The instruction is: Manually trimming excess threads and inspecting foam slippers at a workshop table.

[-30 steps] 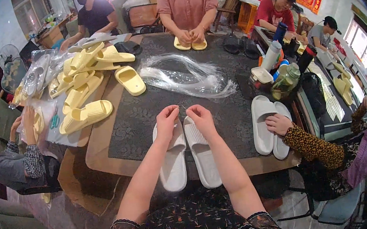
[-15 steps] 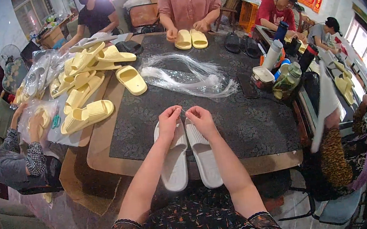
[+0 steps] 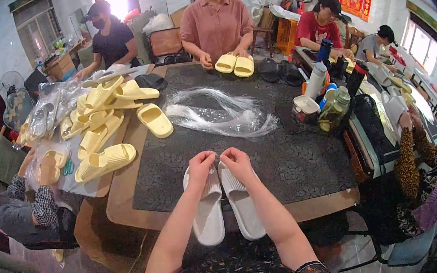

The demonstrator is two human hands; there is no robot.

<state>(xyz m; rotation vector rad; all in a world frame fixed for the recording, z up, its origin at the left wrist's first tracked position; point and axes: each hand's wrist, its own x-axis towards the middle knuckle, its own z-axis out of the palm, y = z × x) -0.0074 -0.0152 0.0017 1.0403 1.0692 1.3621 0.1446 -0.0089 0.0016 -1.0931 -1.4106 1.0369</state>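
"Grey slippers: where do they lie from the fingers?"

"Beneath and toward the person, side by side, long axes running bodyward, heels past the near edge of the surface. Left hand is nearer the left one, right hand the right."

"State of the fingers?"

"Pinched together on both hands, tips close; anything held is too fine to tell."

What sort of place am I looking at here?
Probably a small slipper workshop, though I can't be sure. There's a heap of pale yellow slippers, a bundle of clear strands beside it, and a pale grey pair up close, with several people around.
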